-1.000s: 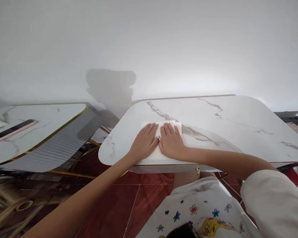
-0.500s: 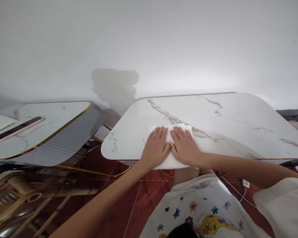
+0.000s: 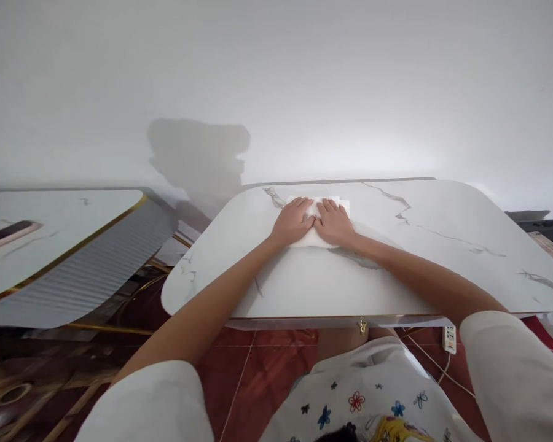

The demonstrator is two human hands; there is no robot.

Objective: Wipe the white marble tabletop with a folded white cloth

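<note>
A folded white cloth (image 3: 320,205) lies near the far edge of a white marble-look table (image 3: 442,245). My left hand (image 3: 294,222) and my right hand (image 3: 334,222) lie side by side flat on the cloth, fingers stretched out and pressing it against the tabletop. Both arms reach far forward across the table. The near part of the cloth is hidden under my hands.
A second marble-look table (image 3: 74,227) with a gold rim stands to the left, a dark phone (image 3: 7,233) on it. A white wall rises right behind both tables. A power strip (image 3: 448,339) and cable lie on the red tiled floor under the table's right side.
Both hands have slid the cloth from the table's near edge away from me to its far edge, arms stretching out.
</note>
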